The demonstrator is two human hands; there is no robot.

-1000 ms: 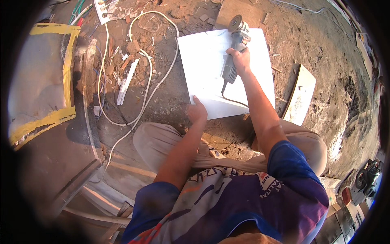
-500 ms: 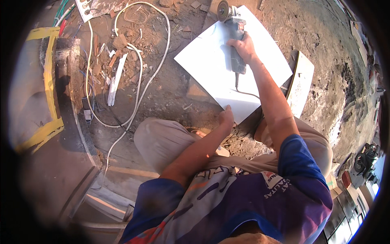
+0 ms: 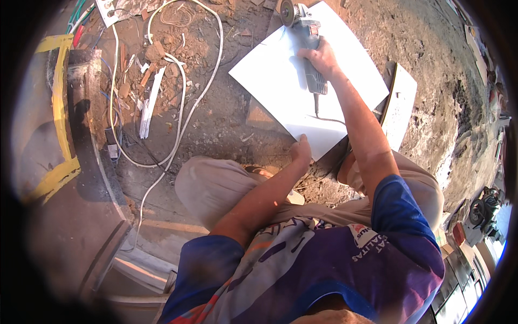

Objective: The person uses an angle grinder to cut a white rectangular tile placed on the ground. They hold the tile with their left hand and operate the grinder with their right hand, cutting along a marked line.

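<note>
An angle grinder point(image 3: 309, 75) lies over a white sheet point(image 3: 362, 82), its disc at the far end and its cord trailing toward me across the sheet. My right hand point(image 3: 324, 58) is closed round the grinder's body. My left hand point(image 3: 299, 150) grips the near edge of the sheet by its lower corner, thumb on top. The sheet is turned diagonally, with a brown board point(image 3: 259, 113) partly showing under it.
White cables point(image 3: 215, 70), a power strip point(image 3: 107, 12) and scattered rubble lie on the left of the dirt floor point(image 3: 226, 129). A taped metal panel point(image 3: 40, 119) stands at far left. A pale board point(image 3: 402, 102) lies right of the sheet. My bent legs are below.
The white sheet has rotated to a diagonal position. My left hand has moved right with its near edge, and the grinder in my right hand has shifted farther away from me.
</note>
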